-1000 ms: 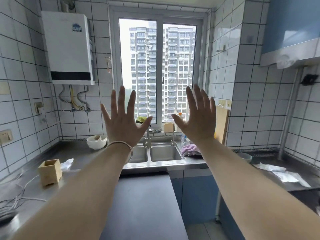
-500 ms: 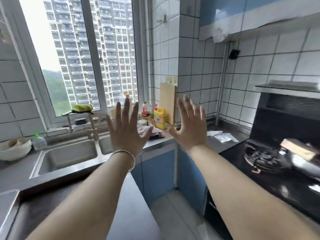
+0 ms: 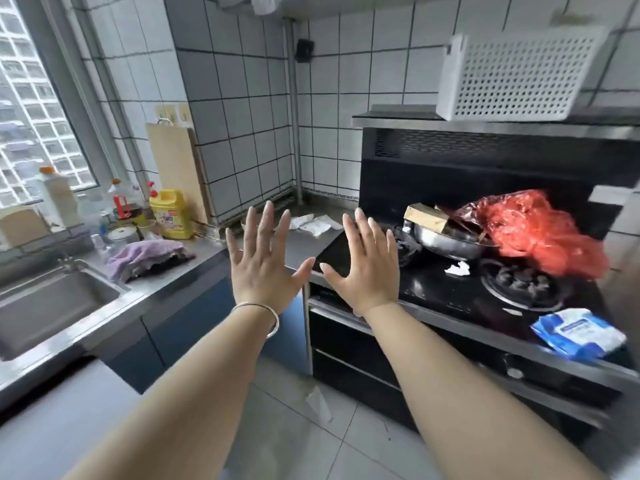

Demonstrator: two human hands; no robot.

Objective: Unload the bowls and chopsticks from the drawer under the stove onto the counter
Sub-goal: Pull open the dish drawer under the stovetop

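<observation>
My left hand (image 3: 265, 263) and my right hand (image 3: 363, 268) are both raised in front of me, palms away, fingers spread, holding nothing. Behind them is the black stove (image 3: 450, 289) with its dark drawer fronts (image 3: 349, 344) below, all closed. The steel counter (image 3: 301, 244) runs from the stove's left corner toward the sink. No bowls or chopsticks are in view.
A steel pan (image 3: 446, 240) with a box and a red plastic bag (image 3: 540, 230) sits on the stove, a blue wipes pack (image 3: 578, 332) at its front. A white basket (image 3: 519, 77) sits above. Purple cloth (image 3: 145, 258), bottles (image 3: 171, 213), cutting board (image 3: 173, 168) and sink (image 3: 52, 306) lie left.
My view has swung right from the window and sink to the stove. Both hands stay raised and spread in front of me.
</observation>
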